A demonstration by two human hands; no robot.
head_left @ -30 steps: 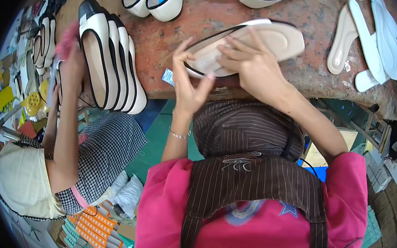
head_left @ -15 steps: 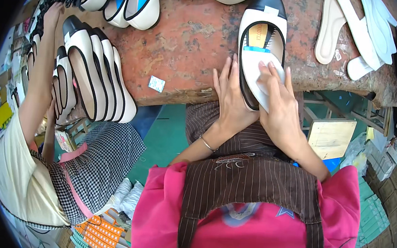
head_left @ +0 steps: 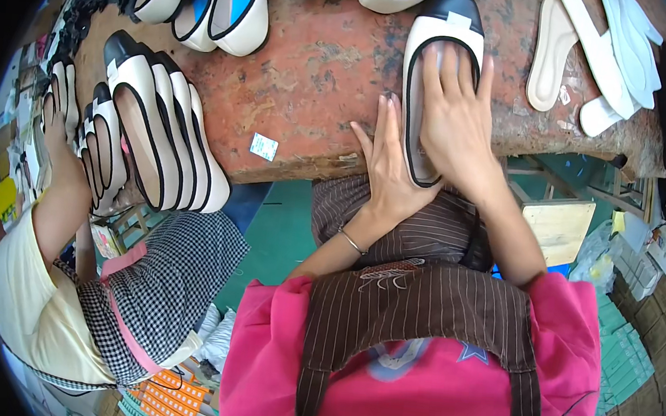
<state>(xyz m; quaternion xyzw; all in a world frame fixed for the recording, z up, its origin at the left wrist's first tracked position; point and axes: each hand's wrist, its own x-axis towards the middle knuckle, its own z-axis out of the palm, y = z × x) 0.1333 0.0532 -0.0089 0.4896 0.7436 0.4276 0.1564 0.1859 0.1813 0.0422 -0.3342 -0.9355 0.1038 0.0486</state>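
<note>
The shoe (head_left: 415, 88), white with a black toe and black trim, lies on the table (head_left: 321, 86), and its heel shows past the near edge. The toe points away from the person, and on it there is 1 white tag (head_left: 458, 20).

Both hands are at this shoe. The left hand (head_left: 391, 169) is at its left side and heel, with fingers straight and apart; the thumb is hidden, so I cannot tell if this hand grasps the heel. The right hand (head_left: 457, 128) is not clenched: its fingers are stretched inside the opening of the shoe, toward the toe, and cover much of the inside.

To the left of the shoe lies a small packet (head_left: 263, 147); farther left of the shoe, a row of similar shoes (head_left: 165, 132) stands close together. Beyond the shoe, on its left, are pumps with blue pieces inside (head_left: 240, 6). To the right of the shoe, a beige insole (head_left: 551, 61) lies near white insoles (head_left: 625, 52). Well to the left of the shoe, a co-worker (head_left: 29, 283) has 1 hand near more white shoes.
</note>
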